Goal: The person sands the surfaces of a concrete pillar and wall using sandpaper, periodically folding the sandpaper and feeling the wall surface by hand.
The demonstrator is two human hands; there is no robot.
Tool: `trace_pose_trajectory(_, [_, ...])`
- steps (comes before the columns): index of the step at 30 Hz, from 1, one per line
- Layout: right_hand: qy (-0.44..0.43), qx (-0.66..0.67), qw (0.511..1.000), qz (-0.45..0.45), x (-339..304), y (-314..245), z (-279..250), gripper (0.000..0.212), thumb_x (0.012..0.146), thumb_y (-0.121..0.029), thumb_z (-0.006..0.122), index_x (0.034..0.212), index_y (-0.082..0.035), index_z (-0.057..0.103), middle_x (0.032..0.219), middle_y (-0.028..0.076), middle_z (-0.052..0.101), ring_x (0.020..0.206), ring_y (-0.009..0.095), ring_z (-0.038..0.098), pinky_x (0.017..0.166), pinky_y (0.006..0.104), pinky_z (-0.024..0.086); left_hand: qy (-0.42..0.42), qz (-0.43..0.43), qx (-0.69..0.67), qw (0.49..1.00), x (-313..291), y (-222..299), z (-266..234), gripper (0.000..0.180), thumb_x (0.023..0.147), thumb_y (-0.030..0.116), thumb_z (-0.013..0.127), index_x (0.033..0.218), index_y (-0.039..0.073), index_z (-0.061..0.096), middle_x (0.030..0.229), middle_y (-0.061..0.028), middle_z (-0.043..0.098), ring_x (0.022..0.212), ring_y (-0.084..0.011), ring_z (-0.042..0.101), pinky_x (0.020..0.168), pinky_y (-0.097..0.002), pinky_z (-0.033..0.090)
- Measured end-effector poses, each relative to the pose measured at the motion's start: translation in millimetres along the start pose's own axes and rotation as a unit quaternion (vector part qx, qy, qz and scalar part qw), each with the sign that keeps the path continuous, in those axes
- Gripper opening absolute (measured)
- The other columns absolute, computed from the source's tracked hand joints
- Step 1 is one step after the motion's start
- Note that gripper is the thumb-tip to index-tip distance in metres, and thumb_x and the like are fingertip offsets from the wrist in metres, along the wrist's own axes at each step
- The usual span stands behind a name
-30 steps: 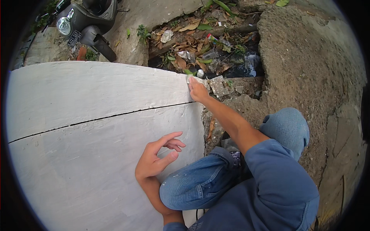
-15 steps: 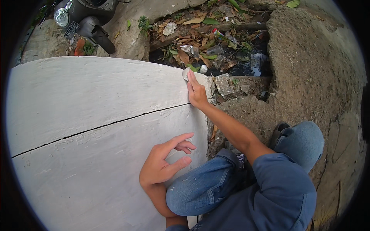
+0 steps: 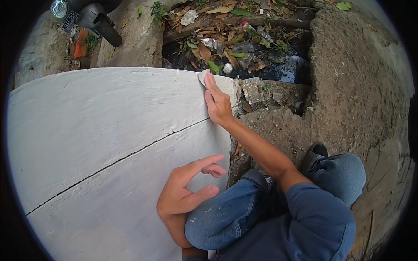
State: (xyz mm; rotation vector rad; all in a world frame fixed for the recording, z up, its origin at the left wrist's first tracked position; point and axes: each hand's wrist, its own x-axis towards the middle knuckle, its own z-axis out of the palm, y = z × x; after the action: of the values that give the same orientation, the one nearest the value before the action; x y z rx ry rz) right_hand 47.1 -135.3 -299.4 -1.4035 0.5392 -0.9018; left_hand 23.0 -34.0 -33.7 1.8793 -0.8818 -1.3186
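My right hand reaches out to the far right corner of a white-painted panel. Its fingers lie pressed over a small grey sheet that looks like sandpaper, flat against the panel near its far edge. Most of the sheet is hidden under the fingers. My left hand holds nothing and hovers by my left knee, fingers loosely bent and apart from the thumb. A dark seam runs across the panel between the two hands.
Beyond the panel's far edge lies a ditch with dark water, dry leaves and litter. Broken concrete borders the corner. Rough ground stretches along the right. A parked motor scooter stands at the far left.
The view has shifted slightly. My right hand has slid a little along the far edge with the sheet, and its thumb now shows more. The left hand stays nearly where it was.
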Motion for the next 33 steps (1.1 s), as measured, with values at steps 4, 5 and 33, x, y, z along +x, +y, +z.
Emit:
trace_pose_trajectory(4, [0.003, -0.121, 0.992, 0.024, -5.8, 57.8, -13.8, 0.045, 0.096, -0.01, 0.047, 0.139, 0.002, 0.045, 0.148, 0.023, 0.04, 0.138, 0.038, 0.037, 0.114, 0.0393, 0.029, -0.02, 0.007, 0.001, 1.0, 5.1, -0.2, 0.7, 0.061, 0.083, 0.026, 0.073, 0.134, -0.001, 0.053, 0.104, -0.0142, 0.069, 0.094, -0.0225, 0.065, 0.089, -0.0342, 0.049])
trace_pose_trajectory(5, [-0.006, -0.14, 0.986, 0.09, -9.2, 71.3, -16.3, 0.045, 0.096, -0.012, 0.045, 0.139, 0.002, 0.045, 0.147, 0.022, 0.041, 0.137, 0.038, 0.037, 0.114, 0.0391, 0.029, -0.017, 0.0, -0.001, 1.0, 6.0, -0.7, 0.8, 0.061, 0.083, 0.026, 0.073, 0.134, -0.001, 0.053, 0.104, -0.0144, 0.069, 0.094, -0.0228, 0.065, 0.089, -0.0342, 0.049])
trace_pose_trajectory(33, [0.021, 0.023, 0.999, 0.023, 1.3, 4.6, 6.1, 0.048, 0.096, -0.008, 0.047, 0.142, 0.002, 0.041, 0.15, 0.025, 0.036, 0.14, 0.035, 0.035, 0.113, 0.0343, 0.029, -0.016, -0.033, 0.018, 0.999, 7.5, -3.4, 3.4, 0.067, 0.084, 0.039, 0.069, 0.129, -0.008, 0.054, 0.096, -0.0184, 0.07, 0.088, -0.0251, 0.066, 0.085, -0.0361, 0.05])
